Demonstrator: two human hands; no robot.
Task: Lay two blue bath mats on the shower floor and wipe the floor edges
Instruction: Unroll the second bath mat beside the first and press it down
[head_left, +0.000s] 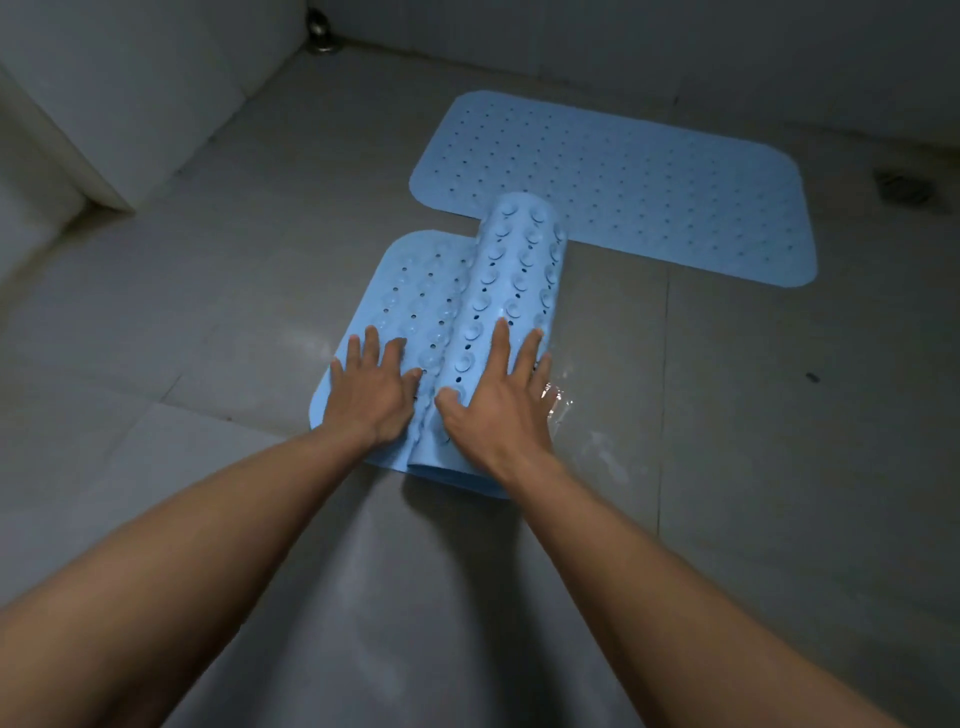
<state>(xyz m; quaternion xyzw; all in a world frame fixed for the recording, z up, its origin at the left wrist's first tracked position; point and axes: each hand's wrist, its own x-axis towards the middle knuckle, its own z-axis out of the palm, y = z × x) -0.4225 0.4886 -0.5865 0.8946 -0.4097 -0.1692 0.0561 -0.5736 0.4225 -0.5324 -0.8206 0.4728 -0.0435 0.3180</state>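
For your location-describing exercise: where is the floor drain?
Head view, far right edge: the floor drain lies just right of the flat blue mat.

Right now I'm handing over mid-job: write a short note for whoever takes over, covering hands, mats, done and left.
Left hand: open, pressing flat on the unrolled part of the near mat.
Right hand: open, fingers straight on that mat's rolled part, suction cups outward.
Far mat: flat on the floor; the roll's far end reaches its near edge.
Done: one mat laid.
Left: unroll the near mat fully, press it down, wipe the floor edges; no cloth in view.
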